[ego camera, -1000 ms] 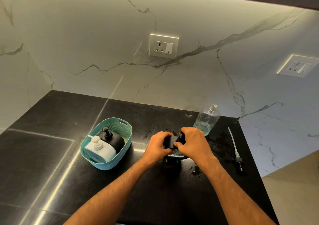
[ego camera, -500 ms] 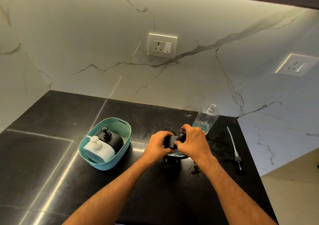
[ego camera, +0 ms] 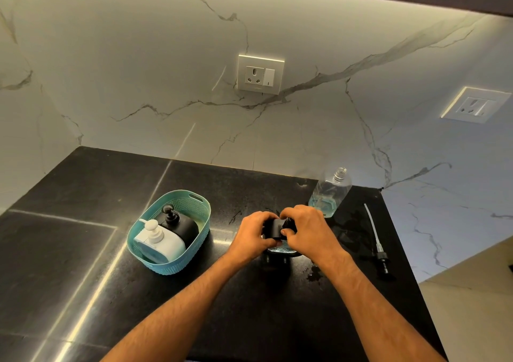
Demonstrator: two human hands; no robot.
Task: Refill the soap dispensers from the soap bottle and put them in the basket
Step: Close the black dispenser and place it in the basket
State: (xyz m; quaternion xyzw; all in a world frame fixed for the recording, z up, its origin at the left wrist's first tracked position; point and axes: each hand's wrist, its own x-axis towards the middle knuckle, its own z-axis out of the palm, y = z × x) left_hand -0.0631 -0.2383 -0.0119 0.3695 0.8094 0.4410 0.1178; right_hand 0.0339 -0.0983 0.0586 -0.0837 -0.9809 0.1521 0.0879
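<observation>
Both hands are clamped on the black dispenser point(ego camera: 277, 232) standing on the counter point(ego camera: 83, 250): the left hand point(ego camera: 254, 235) curls round its top from one side, while the right hand point(ego camera: 308, 231) pinches the pump cap with thumb and fingers. Blue soap shows just below the fingers, so it is likely heavy, and wet drops near the right wrist suggest slippery walls. Grip the body low, not the pump. The basket point(ego camera: 194, 248) lies beyond the left hand's knuckles, the soap bottle point(ego camera: 330, 195) just past the right fingertips.
</observation>
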